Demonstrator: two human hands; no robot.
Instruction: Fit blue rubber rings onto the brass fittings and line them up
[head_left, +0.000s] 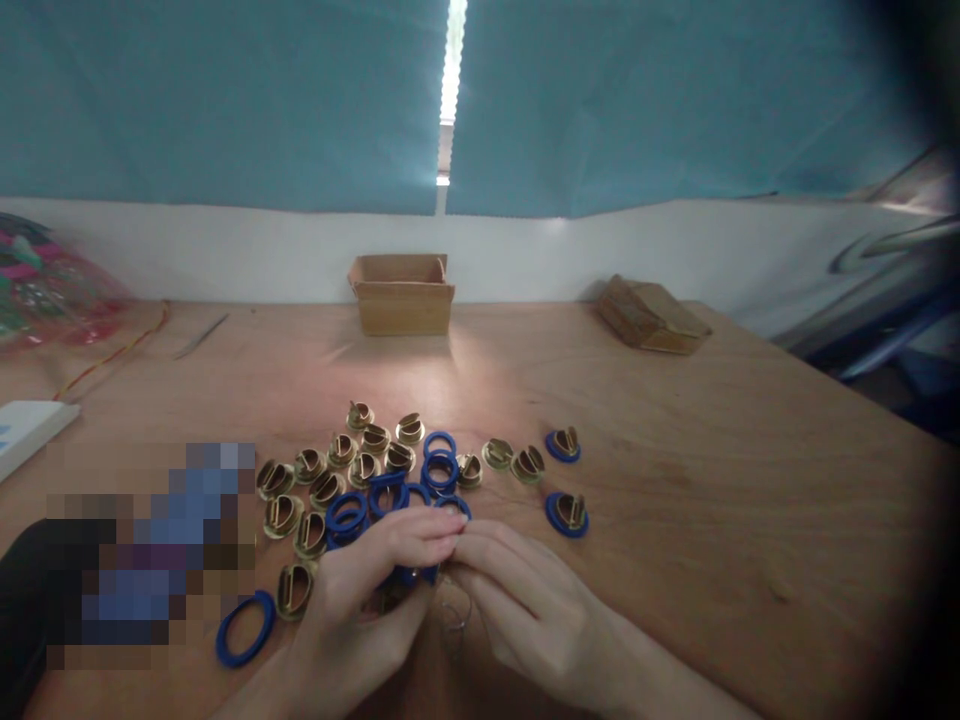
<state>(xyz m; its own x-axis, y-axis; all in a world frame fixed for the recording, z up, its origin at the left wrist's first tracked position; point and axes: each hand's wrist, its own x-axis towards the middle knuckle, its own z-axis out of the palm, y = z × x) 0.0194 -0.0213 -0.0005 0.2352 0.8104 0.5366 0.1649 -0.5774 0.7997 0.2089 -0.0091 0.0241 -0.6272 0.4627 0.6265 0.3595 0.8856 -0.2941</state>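
Note:
My left hand (367, 590) and my right hand (532, 605) meet at the fingertips, both closed, low in the middle of the view. What they pinch is mostly hidden by the fingers. A blue ring (452, 503) shows just beyond the fingertips; whether it is held or lying behind them I cannot tell. Under the left fingers are more bits of blue and brass. Several blue rings (346, 513) lie loosely heaped beyond the left hand. Around them sit many brass fittings with folded-up tabs (325, 488). One large blue ring (247, 628) lies apart on the left.
Two brass fittings on blue rings (568, 513) stand to the right. An open cardboard box (405, 308) and a crumpled carton (652, 315) are at the back of the wooden table (750, 500). At left are a blurred-out patch (157, 550), a white object (30, 432) and a plastic bag (56, 285).

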